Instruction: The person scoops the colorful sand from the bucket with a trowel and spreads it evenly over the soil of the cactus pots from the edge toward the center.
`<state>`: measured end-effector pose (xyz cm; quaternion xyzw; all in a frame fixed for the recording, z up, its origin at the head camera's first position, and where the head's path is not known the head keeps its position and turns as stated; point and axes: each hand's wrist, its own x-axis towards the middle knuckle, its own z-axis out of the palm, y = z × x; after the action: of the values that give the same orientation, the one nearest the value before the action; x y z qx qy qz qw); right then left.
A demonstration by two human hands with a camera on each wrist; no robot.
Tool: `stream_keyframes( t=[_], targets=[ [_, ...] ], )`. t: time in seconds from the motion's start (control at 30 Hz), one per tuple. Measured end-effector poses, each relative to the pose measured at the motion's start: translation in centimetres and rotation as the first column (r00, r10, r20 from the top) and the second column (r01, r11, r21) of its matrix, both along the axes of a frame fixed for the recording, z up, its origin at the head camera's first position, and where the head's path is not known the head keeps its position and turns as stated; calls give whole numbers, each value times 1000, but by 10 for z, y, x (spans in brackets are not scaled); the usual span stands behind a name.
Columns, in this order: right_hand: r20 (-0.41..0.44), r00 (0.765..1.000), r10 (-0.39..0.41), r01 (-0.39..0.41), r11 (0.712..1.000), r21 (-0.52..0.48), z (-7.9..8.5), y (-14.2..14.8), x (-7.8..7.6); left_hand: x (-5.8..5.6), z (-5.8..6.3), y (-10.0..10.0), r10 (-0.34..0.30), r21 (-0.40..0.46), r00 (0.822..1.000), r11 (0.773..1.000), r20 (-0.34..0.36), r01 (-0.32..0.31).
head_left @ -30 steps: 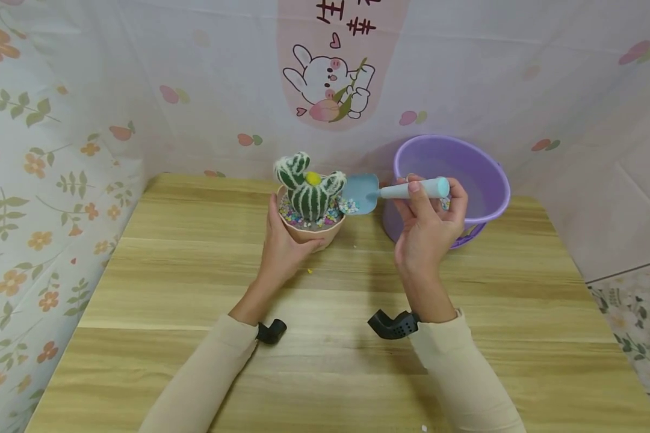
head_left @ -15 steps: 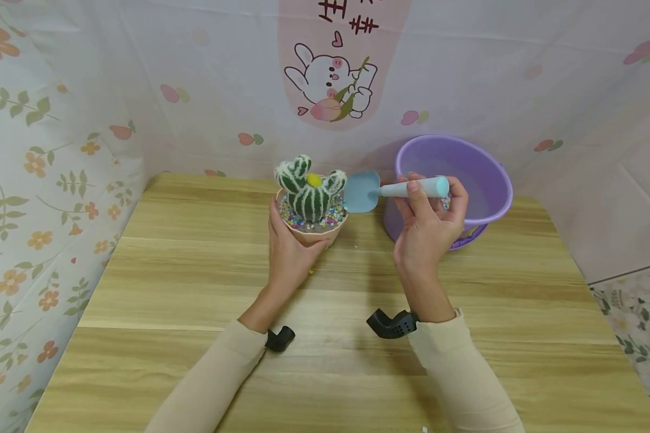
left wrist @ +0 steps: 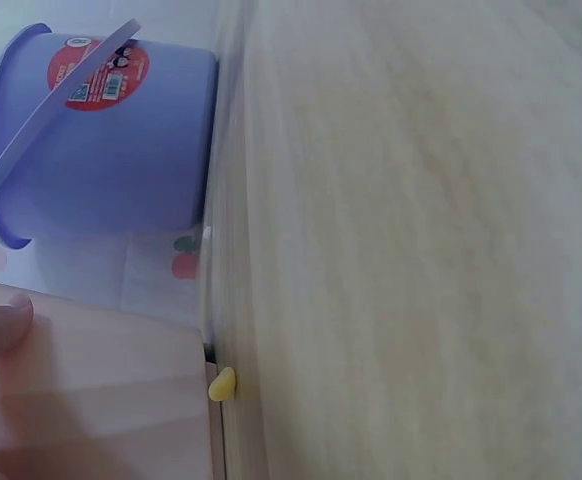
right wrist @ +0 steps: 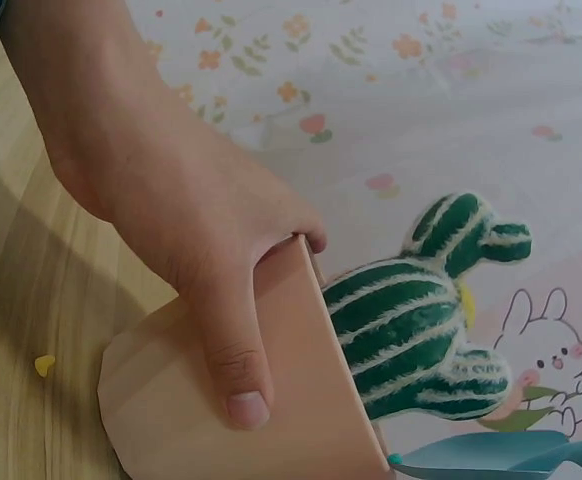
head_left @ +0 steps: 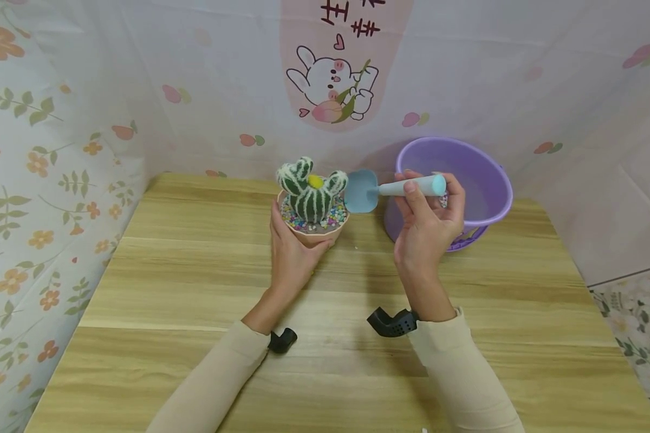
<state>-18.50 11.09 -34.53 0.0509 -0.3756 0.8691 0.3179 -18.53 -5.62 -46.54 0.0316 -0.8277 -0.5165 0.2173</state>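
Observation:
My left hand (head_left: 292,258) grips a peach flowerpot (head_left: 313,237) from its left side, the thumb pressed against the near wall in the right wrist view. A green-and-white fuzzy toy cactus (head_left: 310,206) with a yellow tuft stands in the pot, ringed by colourful pebbles (head_left: 338,214). The pot (right wrist: 301,425) leans a little. My right hand (head_left: 428,234) holds a light blue trowel (head_left: 362,192) by its handle, the blade at the pot's right rim. A small green pebble (right wrist: 395,459) shows between blade tip and rim in the right wrist view.
Right of the pot stands a purple bucket (head_left: 394,221), partly behind my right hand. One yellow pebble (left wrist: 223,385) lies on the wooden table (head_left: 195,270) near the pot's base. A patterned cloth (head_left: 211,72) hangs right behind the table's back edge.
Pebbles that lay on the trowel blade have slid off into the pot, and the blade now looks bare and more tilted. My left hand and the pot have shifted slightly right.

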Motion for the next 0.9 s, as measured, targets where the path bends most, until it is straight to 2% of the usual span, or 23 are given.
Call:
stream_keyframes(
  t=[0.23, 0.43, 0.5, 0.6, 0.73, 0.9],
  targets=[
    [-19, 1000, 18, -17, 999, 31, -1, 1, 1, 1, -1, 2, 20, -12, 1000, 1000, -3, -20],
    [-39, 999, 9, -8, 999, 36, 0, 2, 0, 1, -3, -2, -7, -4, 1000, 1000, -11, 7],
    [-27, 1000, -2, 3, 1000, 4, 2, 3, 0, 0, -2, -6, -41, 9, 999, 999, 9, 41],
    [-3, 1000, -20, 20, 998, -64, 8, 7, -1, -4, 2, -16, -124, 20, 990, 992, 64, 123],
    [6, 997, -70, 71, 995, -64, 15, 17, -5, -11, 9, -33, -238, 26, 966, 971, 105, 237],
    [7, 992, -126, 126, 990, -64, 25, 34, -11, -19, 9, -45, -313, 53, 943, 950, 112, 308]
  ],
)
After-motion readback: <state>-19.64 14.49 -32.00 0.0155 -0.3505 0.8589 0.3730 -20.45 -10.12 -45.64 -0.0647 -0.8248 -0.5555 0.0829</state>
